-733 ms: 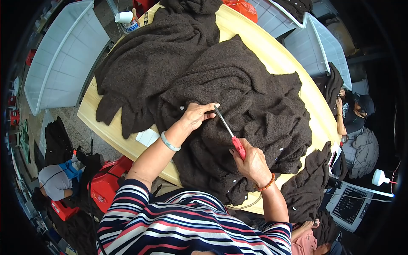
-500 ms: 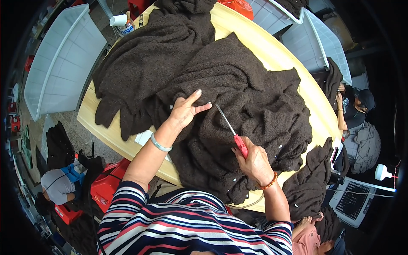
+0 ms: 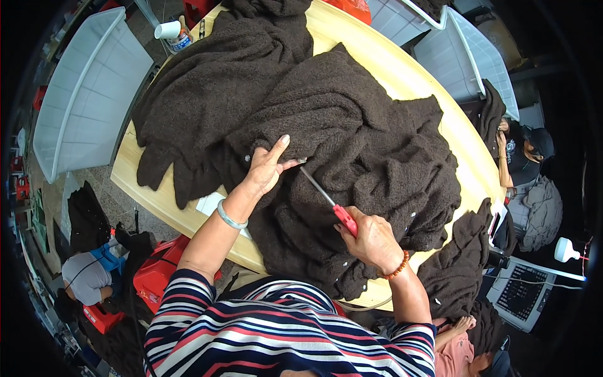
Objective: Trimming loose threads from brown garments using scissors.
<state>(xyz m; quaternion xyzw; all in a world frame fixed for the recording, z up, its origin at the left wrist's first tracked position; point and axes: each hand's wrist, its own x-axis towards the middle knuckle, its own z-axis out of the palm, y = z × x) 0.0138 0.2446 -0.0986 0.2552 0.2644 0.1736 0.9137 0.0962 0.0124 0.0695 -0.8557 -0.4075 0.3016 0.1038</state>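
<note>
A dark brown knit garment [image 3: 326, 94] lies heaped in thick folds before me, with several small white spots on it. My left hand [image 3: 266, 171] is at the middle of the heap, thumb raised and apart. Its other fingers are partly hidden in the knit and hold a fold of it. My right hand [image 3: 375, 242] is closed round the red handle of a pair of scissors [image 3: 323, 195]. Their slim metal blades look closed, and the tip points up and left, close to my left fingertips.
The garment covers much of a pale wooden table [image 3: 147, 179]. A white cup [image 3: 168, 29] stands near its far left edge. Large plastic bins [image 3: 81, 94] flank it. Co-workers sit at right and lower left, near a red stool [image 3: 103, 316] and a laptop [image 3: 520, 292].
Both hands have shifted slightly left, the right one with the scissors. The scissor tip has come down and left, nearer my left fingertips. Dark knit now lies at the left fingertips.
</note>
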